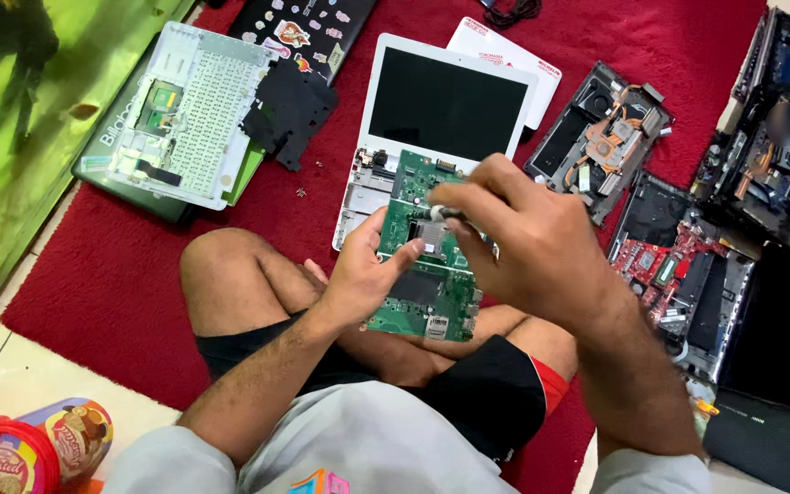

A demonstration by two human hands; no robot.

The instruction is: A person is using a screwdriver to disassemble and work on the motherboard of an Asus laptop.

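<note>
At frame centre, green circuit board [427, 274] held over the person's crossed legs, tilted. Left hand [363, 274] grips its left edge, fingers curled under, thumb on top face. Right hand [518, 238] above the board's upper part, fingers pinched narrow around a small tool with pale tip [439, 213]; tip touches or sits just over the board, can't tell which. Right hand covers the board's right side.

Just behind the board, upper centre: opened white laptop [445, 101], dark screen, base stripped bare. White card [505, 50] partly under its upper right corner. Upper left: white keyboard panel [198, 114] upside down on a dark green laptop [121, 155], black sheet piece [290, 110] beside it, stickered black lid [308, 27] at the top edge. Small screws [303, 192] loose on the red mat [102, 274]. Right side: dismantled laptop chassis with copper heatpipes [605, 137], red circuit board [651, 261] in another shell, dark opened laptop [779, 137] far right. Lower left corner: colourful round tin [29, 453] on pale floor tiles.
</note>
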